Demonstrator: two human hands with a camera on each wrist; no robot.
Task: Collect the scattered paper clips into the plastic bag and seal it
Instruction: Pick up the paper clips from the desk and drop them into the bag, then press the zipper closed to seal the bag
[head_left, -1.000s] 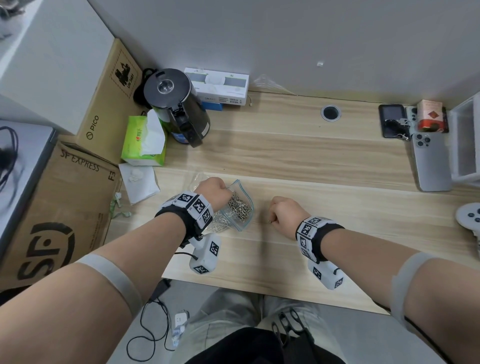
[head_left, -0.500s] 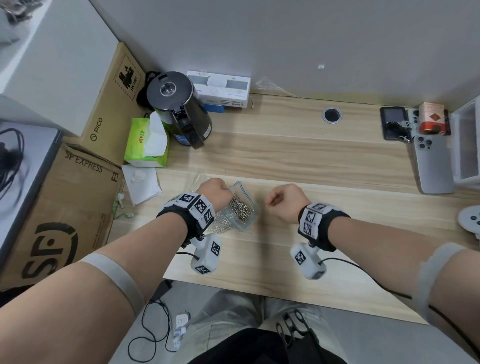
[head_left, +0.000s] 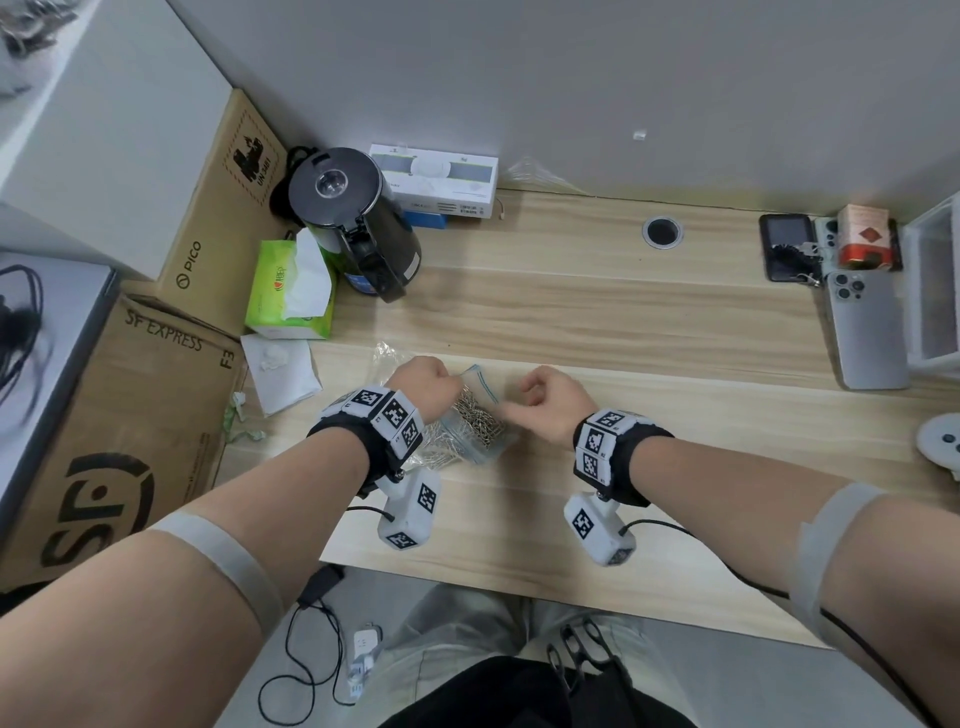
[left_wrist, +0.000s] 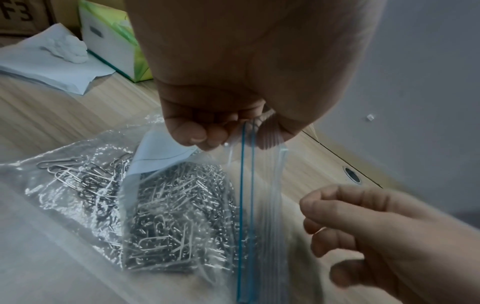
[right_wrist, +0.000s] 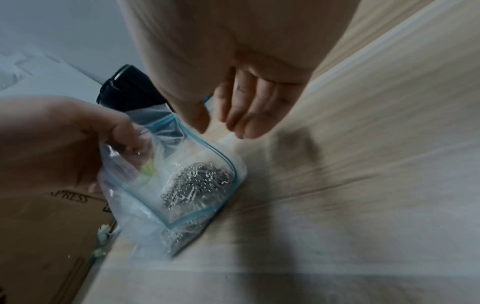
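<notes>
While the left hand (left_wrist: 233, 72) pinches its top edge between thumb and curled fingertips, the plastic bag (left_wrist: 259, 226) hangs from that pinch with its lower part resting on the worktop (head_left: 597, 322), near the front edge between the two wrists. It is a clear, thin, crinkly zip bag with two blue lines running along its mouth; the film catches light in small white glints. The right wrist view shows the mouth standing open in a curved loop. Inside lies a dense heap of paper clips (left_wrist: 176, 216), silver bent wire, tangled and shiny, piled against the bottom. A white slip of paper (left_wrist: 155, 152) shows through the film above the heap. A further spread of clips (left_wrist: 78, 174) lies under wrinkled clear film to the left of the bag; whether that is a second wrapper I cannot tell.

The right hand (right_wrist: 249, 102) hovers just beside the bag mouth, its fingers loosely bent with thumb and fingertips apart, holding nothing; motion blur softens it.

The worktop is pale wood-grain laminate, smooth and matt. Behind the bag stand a black kettle (head_left: 358, 218) with a glossy round lid and a green tissue box (head_left: 285, 291) with a white tissue sticking out of it. A crumpled white tissue (head_left: 275, 358) rests on a flat paper sheet beside the box.
</notes>
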